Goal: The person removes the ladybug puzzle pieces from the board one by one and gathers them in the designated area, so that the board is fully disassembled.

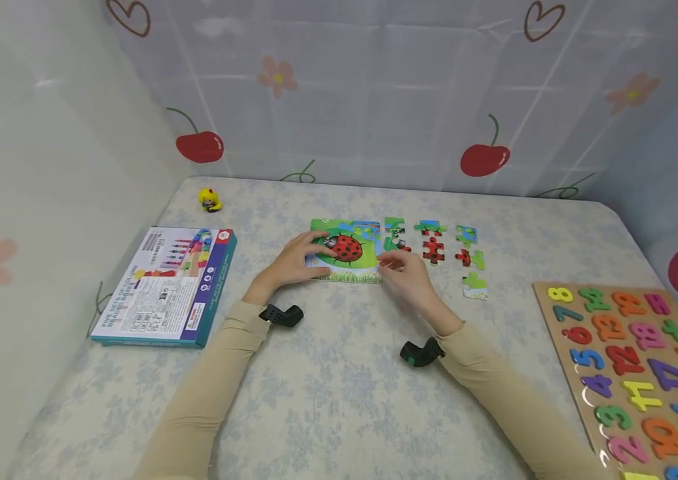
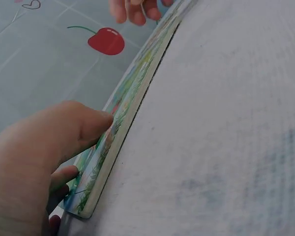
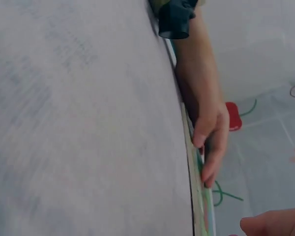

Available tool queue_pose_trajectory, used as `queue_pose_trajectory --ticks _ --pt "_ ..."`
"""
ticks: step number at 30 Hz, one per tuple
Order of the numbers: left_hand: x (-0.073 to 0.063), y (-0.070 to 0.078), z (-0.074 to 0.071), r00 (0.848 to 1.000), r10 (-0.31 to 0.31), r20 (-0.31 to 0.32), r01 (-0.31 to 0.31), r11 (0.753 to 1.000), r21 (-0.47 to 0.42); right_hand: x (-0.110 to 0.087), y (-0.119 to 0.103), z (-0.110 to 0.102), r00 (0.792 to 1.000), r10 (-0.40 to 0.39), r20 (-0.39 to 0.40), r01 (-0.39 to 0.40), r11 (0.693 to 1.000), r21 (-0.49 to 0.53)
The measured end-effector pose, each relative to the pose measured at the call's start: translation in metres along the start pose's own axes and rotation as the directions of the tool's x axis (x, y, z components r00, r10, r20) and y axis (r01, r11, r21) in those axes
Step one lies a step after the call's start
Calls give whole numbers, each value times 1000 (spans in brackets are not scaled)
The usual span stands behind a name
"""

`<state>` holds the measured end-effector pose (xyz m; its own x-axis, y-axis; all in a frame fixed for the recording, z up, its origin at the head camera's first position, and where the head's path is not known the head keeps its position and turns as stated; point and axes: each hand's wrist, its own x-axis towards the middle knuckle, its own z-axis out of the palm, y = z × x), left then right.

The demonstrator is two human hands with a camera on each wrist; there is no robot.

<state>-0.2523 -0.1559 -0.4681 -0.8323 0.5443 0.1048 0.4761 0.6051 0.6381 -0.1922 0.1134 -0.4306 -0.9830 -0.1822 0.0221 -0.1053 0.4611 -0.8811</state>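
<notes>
A ladybug picture board, green with a red spotted beetle, lies flat on the table. My left hand rests on its left side with fingers spread; in the left wrist view the thumb touches the face near the front edge. My right hand hovers at the board's right edge, fingers loosely bent, with nothing visible in them. Just beyond it lie ladybug puzzle pieces: a green one, a red spotted one and a grass one, among several. The right wrist view shows only that hand's thumb.
At left lies a boxed craft kit, with a small yellow figurine behind it. A wooden number board covers the right front. A printed curtain hangs along the table's back edge.
</notes>
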Motion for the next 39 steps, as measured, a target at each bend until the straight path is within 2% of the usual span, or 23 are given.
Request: queue_pose_trajectory --ticks 4,9,18,23,29,31,35,37,39 --pt "0 -1 0 1000 7 -5 -8 999 -31 14 -6 25 998 -38 51 39 999 -29" --pt "-1 -3 0 1000 12 -17 -12 999 -47 24 -6 42 995 -68 77 75 993 -94" --pt "-1 -1 0 999 -31 -16 30 996 -84 26 3 44 985 -147 89 156 982 -110" --pt "0 -2 0 999 -25 -21 23 996 -85 28 4 43 980 -167 104 177 980 -94" --pt "0 -2 0 999 -18 -27 16 997 -77 29 3 46 978 -205 46 208 975 -75" --pt "0 -2 0 999 -22 -26 20 997 -76 28 2 47 983 -182 17 182 983 -34" --pt "0 -2 0 999 -27 -24 25 997 -79 26 5 43 994 -102 -41 106 988 116" --pt "0 -1 0 1000 -23 -21 22 996 -82 25 5 36 997 -45 -62 55 984 170" --pt "0 -1 -1 1000 -21 -18 19 996 -83 24 5 25 996 4 -88 12 983 181"
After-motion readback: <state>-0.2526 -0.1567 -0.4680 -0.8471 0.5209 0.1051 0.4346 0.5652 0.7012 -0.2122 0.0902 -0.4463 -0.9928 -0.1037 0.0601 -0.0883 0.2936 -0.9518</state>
